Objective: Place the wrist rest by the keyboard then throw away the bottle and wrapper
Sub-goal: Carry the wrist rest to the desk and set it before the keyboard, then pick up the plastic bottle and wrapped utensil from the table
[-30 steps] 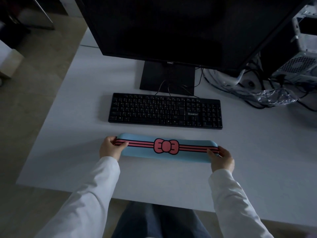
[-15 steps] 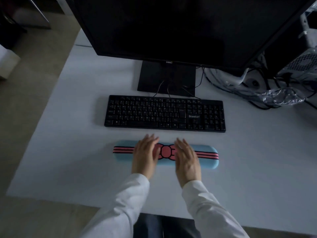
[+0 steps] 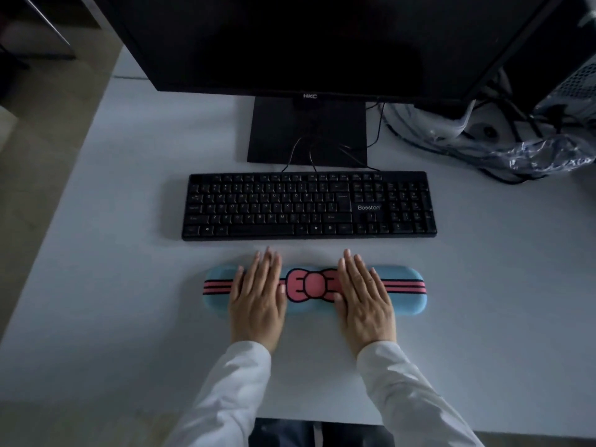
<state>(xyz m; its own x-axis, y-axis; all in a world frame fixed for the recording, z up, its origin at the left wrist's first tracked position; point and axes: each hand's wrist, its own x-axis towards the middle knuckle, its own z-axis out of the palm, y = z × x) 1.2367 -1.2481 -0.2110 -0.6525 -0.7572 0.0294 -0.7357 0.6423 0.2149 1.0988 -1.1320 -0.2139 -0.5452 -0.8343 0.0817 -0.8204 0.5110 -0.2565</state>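
Centrally, a white rectangular desk (image 3: 129, 221) filled the frame; a large black flat monitor (image 3: 290, 43) stood at the top; a black plastic keyboard (image 3: 309, 205) lay mid-frame; just below it, apart, lay a long blue padded wrist rest with a pink bow (image 3: 314, 289); the left hand (image 3: 258, 301) and right hand (image 3: 366, 301) rested flat on it, fingers extended, gripping nothing; crumpled clear plastic wrapping (image 3: 548, 153) lay upper right.

White tabletop (image 3: 122, 253) in dim light.
Laid on it: black keyboard (image 3: 309, 205), blue padded wrist rest (image 3: 409, 291), monitor stand (image 3: 307, 130), crumpled clear wrapper (image 3: 548, 153).
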